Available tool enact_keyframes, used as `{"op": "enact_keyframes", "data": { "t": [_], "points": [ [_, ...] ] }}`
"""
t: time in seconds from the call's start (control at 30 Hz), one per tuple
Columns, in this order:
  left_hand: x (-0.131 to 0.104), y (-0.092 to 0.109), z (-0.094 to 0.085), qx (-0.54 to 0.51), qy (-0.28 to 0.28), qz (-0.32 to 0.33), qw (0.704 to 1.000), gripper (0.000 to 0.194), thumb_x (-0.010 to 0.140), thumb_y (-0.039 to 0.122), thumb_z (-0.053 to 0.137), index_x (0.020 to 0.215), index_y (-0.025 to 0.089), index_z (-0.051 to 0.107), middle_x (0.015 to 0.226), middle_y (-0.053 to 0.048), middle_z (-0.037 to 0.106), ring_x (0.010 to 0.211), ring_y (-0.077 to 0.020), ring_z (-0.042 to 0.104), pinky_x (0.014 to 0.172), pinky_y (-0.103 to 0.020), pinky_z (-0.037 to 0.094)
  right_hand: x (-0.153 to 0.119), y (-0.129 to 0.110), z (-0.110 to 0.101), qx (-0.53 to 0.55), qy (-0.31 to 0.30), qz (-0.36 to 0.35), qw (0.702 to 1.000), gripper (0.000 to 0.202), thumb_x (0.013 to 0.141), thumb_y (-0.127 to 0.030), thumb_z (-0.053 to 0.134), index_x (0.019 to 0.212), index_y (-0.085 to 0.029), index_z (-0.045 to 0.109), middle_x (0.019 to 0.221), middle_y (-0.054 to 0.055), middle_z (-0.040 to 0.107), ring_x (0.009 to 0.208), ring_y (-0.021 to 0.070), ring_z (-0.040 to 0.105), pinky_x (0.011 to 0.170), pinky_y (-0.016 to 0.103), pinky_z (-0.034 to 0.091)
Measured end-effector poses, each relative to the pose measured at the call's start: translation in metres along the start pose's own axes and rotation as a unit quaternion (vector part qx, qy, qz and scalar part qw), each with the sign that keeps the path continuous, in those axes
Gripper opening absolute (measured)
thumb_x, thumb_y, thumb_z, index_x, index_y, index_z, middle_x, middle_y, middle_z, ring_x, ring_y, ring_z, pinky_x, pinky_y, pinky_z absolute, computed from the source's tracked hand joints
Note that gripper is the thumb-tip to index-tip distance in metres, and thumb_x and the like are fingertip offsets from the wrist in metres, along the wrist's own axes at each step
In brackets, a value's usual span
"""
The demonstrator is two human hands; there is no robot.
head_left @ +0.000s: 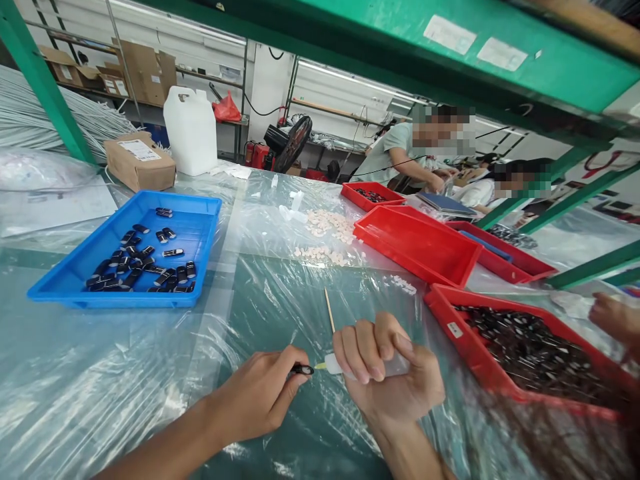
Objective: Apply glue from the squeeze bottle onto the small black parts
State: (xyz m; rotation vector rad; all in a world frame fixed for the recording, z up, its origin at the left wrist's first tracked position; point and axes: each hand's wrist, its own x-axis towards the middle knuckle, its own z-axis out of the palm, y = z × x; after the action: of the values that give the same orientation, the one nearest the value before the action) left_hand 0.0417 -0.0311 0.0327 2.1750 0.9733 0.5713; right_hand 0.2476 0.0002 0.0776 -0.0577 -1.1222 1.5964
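Observation:
Between the thumb and fingers of my left hand (pixel 265 393) is a small black oval part (pixel 303 369), its end turned toward the right. My right hand (pixel 390 367) is wrapped round a whitish squeeze bottle (pixel 334 363) lying on its side. The bottle's yellowish nozzle tip (pixel 320 366) is right at the end of the black part; whether they touch I cannot tell. Just beyond my right hand a thin wooden stick (pixel 329 308) lies on the plastic-covered table (pixel 260 320). Its near end is hidden by my fingers.
At left a blue tray (pixel 213 220) holds several black parts. Small pale pieces (pixel 325 230) lie scattered ahead. To the right are a red tray (pixel 445 293) full of black parts and another red tray (pixel 420 240). A white jug (pixel 190 130) stands behind. Another person's hand (pixel 615 317) is at far right.

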Motion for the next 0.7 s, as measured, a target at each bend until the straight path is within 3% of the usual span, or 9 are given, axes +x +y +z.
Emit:
{"op": "enact_keyframes", "data": {
  "t": [0.2,0.37,0.43,0.57,0.7],
  "points": [
    [0.0023,0.0040,-0.0027,0.036,-0.001,0.018,0.999,0.035,0.124,0.049,0.020,0.121,0.026,0.046,0.080,0.003,0.057,0.055,-0.0192,0.056,0.049,-0.029,0.040,-0.0041,0.0037,0.0004,-0.048,0.008,-0.019,0.999,0.071,0.117,-0.053,0.022,0.087,0.010,0.033,0.063,0.007,0.011,0.071,-0.0091,0.027,0.085,-0.006,0.039],
    [0.0015,0.0037,-0.0027,0.034,0.001,0.022,0.999,0.034,0.125,0.049,0.020,0.123,0.026,0.045,0.079,0.002,0.057,0.054,-0.0189,0.057,0.048,-0.028,0.041,-0.0040,0.0048,0.0025,-0.145,0.135,0.013,0.980,0.072,0.120,-0.057,0.023,0.102,0.010,0.044,0.074,0.008,0.025,0.083,-0.0088,0.029,0.086,-0.011,0.035],
    [0.0005,0.0031,-0.0022,0.031,-0.003,0.021,0.999,0.032,0.125,0.048,0.020,0.123,0.026,0.044,0.081,0.002,0.058,0.056,-0.0194,0.058,0.049,-0.029,0.042,-0.0027,0.0039,0.0028,-0.164,0.160,0.023,0.973,0.071,0.120,-0.056,0.024,0.105,0.010,0.045,0.076,0.008,0.026,0.084,-0.0084,0.029,0.087,-0.010,0.036],
    [-0.0005,0.0015,-0.0010,0.027,-0.007,0.018,0.999,0.030,0.125,0.046,0.022,0.124,0.026,0.044,0.079,0.002,0.057,0.053,-0.0196,0.056,0.048,-0.030,0.041,-0.0037,0.0028,0.0023,-0.158,0.153,0.017,0.975,0.073,0.120,-0.058,0.023,0.103,0.010,0.044,0.074,0.008,0.025,0.082,-0.0087,0.028,0.084,-0.011,0.035],
    [0.0006,0.0011,-0.0005,0.029,-0.007,0.021,0.999,0.030,0.125,0.046,0.022,0.124,0.026,0.044,0.083,0.001,0.061,0.057,-0.0201,0.060,0.050,-0.030,0.044,-0.0085,0.0042,0.0013,-0.119,0.085,-0.005,0.989,0.076,0.120,-0.059,0.021,0.097,0.010,0.041,0.070,0.008,0.021,0.078,-0.0090,0.027,0.083,-0.011,0.035]
  ]
}}
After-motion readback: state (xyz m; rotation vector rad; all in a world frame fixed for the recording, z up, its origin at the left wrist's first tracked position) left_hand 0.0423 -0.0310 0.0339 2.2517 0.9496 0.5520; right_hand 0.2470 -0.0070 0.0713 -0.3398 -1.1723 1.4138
